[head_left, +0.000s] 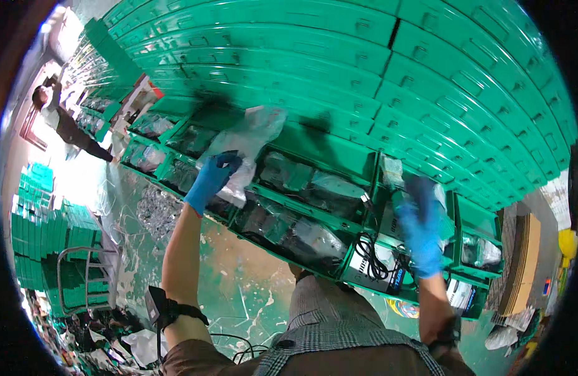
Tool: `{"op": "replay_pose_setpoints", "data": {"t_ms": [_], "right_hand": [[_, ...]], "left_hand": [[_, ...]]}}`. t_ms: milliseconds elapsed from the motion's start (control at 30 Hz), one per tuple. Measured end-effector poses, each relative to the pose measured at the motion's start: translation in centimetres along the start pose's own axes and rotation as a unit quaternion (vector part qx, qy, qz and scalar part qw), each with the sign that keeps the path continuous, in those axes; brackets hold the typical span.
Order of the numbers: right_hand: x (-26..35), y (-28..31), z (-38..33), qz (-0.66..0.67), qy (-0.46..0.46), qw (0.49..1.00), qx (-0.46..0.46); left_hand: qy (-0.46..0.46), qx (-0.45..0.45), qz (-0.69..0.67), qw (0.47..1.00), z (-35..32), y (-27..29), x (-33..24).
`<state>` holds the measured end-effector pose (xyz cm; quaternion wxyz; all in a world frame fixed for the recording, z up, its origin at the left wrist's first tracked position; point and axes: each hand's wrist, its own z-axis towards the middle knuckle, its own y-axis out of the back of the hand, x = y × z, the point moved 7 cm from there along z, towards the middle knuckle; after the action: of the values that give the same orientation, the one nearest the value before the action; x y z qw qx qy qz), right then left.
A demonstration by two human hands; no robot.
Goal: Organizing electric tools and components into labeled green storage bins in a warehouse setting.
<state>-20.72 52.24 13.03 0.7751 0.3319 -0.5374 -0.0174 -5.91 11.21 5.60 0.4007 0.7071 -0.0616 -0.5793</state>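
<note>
My left hand (pixel 211 180), in a blue glove with dark fingertips, is curled at a crumpled clear plastic bag (pixel 254 135). The bag hangs over the open green cases. Smeared by motion, my right hand (pixel 421 241) in a blue glove reaches over a case at the right; its dark front end is too blurred to show whether it holds anything. Below it lie a coiled black cable (pixel 371 255) and a white-and-black box (pixel 364 276). In front of me, open green cases hold dark tools wrapped in clear plastic (pixel 317 241).
Stacked green cases (pixel 314 37) form a wall behind the row. More green cases (pixel 51 219) stand at the left beside a metal cart frame (pixel 82 276). Another person (pixel 66 122) stands at the far left. Flattened cardboard (pixel 524 263) leans at the right.
</note>
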Motion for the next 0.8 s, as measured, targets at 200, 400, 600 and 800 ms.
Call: {"op": "replay_pose_setpoints", "data": {"t_ms": [200,400,600,800], "right_hand": [[1.3,-16.7,-2.0,0.375,-0.064,0.904,0.193],[-4.3,-17.4,-6.5,0.629,-0.35,0.671,0.178],[-7.4,-13.7,-7.0,0.554,-0.294,0.774,0.091],[-8.3,-13.3,-6.1,0.544,-0.252,0.797,0.072]], "left_hand": [[-0.025,0.017,-0.091,0.995,-2.6,-8.2,-9.8],[-0.068,0.05,-0.097,0.992,-5.2,-13.1,-13.2],[-0.214,-0.14,0.058,0.965,-8.0,-15.2,-14.4],[0.02,-0.023,-0.261,0.965,-11.6,-19.7,-12.9]]}}
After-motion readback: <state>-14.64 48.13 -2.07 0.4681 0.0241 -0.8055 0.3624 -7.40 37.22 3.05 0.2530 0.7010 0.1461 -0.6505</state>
